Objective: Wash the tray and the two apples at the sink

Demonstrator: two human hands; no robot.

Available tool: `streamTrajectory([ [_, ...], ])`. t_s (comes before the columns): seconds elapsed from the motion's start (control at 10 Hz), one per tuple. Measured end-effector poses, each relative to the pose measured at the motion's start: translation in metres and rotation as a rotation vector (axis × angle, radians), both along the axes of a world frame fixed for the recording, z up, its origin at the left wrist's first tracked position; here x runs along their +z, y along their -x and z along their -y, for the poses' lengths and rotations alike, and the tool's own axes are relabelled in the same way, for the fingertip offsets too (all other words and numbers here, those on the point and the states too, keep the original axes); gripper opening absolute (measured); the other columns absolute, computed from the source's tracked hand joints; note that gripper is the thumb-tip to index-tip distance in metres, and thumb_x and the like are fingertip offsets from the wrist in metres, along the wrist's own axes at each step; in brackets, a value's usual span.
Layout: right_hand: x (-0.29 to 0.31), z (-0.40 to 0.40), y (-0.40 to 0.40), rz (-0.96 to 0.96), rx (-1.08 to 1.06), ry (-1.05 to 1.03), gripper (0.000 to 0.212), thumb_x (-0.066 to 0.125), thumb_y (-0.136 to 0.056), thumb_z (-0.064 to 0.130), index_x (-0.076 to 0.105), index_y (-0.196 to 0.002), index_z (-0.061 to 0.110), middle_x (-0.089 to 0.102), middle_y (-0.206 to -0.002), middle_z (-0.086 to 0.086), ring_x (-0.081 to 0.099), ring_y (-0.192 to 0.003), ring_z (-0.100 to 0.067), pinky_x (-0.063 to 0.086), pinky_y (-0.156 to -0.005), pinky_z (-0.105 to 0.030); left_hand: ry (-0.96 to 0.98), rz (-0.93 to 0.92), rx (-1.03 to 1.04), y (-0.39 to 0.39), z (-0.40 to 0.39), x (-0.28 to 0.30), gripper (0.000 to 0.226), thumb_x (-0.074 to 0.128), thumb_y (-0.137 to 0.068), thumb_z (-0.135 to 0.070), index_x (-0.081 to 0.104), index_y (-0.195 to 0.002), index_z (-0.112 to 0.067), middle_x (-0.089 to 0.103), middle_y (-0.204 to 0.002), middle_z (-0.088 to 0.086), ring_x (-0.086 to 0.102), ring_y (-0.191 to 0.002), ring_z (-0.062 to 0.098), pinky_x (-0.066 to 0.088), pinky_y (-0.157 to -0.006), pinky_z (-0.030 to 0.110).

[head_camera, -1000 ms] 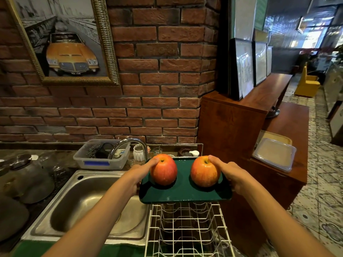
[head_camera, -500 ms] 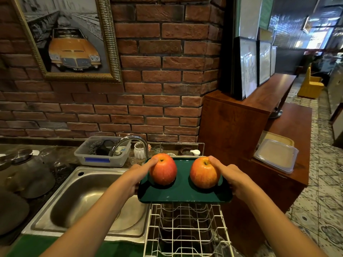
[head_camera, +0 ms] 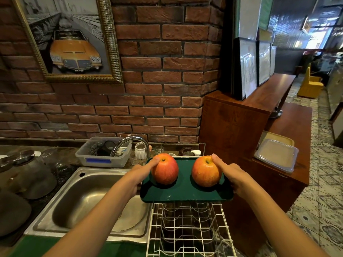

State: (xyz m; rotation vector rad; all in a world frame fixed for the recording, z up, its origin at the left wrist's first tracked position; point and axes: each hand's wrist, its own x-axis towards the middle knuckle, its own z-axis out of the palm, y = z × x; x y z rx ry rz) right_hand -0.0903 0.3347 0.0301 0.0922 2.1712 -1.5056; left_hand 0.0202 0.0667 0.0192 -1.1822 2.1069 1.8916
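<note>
A dark green tray [head_camera: 185, 191] is held level above the white wire dish rack [head_camera: 187, 230], just right of the steel sink [head_camera: 89, 197]. Two red-orange apples stand on it, the left apple [head_camera: 165, 168] and the right apple [head_camera: 206, 171]. My left hand [head_camera: 138, 176] grips the tray's left edge, its thumb pressed on the left apple. On the tray's right edge sits my right hand [head_camera: 233, 176], thumb on top of the right apple.
A curved faucet [head_camera: 133, 143] rises behind the sink, with a clear plastic bin [head_camera: 104, 154] and a small white cup [head_camera: 140, 150] beside it. Metal pots [head_camera: 27, 173] sit at left. A wooden counter [head_camera: 278, 145] with lidded containers [head_camera: 276, 156] stands at right.
The tray with both apples stays held over the rack; my view has tilted slightly upward, and the hands keep the same grip.
</note>
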Motion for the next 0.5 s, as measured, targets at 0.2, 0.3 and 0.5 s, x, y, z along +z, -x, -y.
streamTrajectory([
  [0.2, 0.003, 0.001, -0.006, -0.008, 0.004, -0.017, 0.130, 0.058, -0.046, 0.087, 0.040, -0.144, 0.003, 0.043, -0.146, -0.021, 0.045, -0.130, -0.041, 0.041, -0.107, -0.055, -0.010, 0.002, -0.019, -0.003, -0.001, 0.005, 0.087, 0.068, -0.072, -0.073, 0.043, -0.133, -0.017, 0.049, -0.120, 0.012, 0.054, -0.090, 0.028, 0.047, -0.063, 0.039],
  [0.3, 0.004, 0.000, -0.006, -0.005, 0.021, -0.018, 0.130, 0.055, -0.045, 0.088, 0.042, -0.142, 0.003, 0.044, -0.145, -0.021, 0.046, -0.130, -0.041, 0.040, -0.109, -0.058, -0.007, 0.009, -0.027, -0.002, 0.002, 0.005, 0.085, 0.067, -0.073, -0.073, 0.043, -0.133, -0.017, 0.049, -0.118, 0.012, 0.055, -0.092, 0.030, 0.049, -0.067, 0.040],
  [0.5, 0.003, -0.004, -0.007, -0.069, -0.005, 0.020, 0.100, 0.047, -0.077, 0.082, 0.042, -0.146, 0.011, 0.045, -0.149, -0.016, 0.044, -0.135, -0.038, 0.039, -0.109, -0.060, -0.045, -0.017, 0.019, -0.003, 0.010, 0.004, 0.071, 0.064, -0.079, -0.069, 0.052, -0.124, -0.015, 0.065, -0.112, 0.015, 0.063, -0.099, 0.034, 0.052, -0.067, 0.040],
])
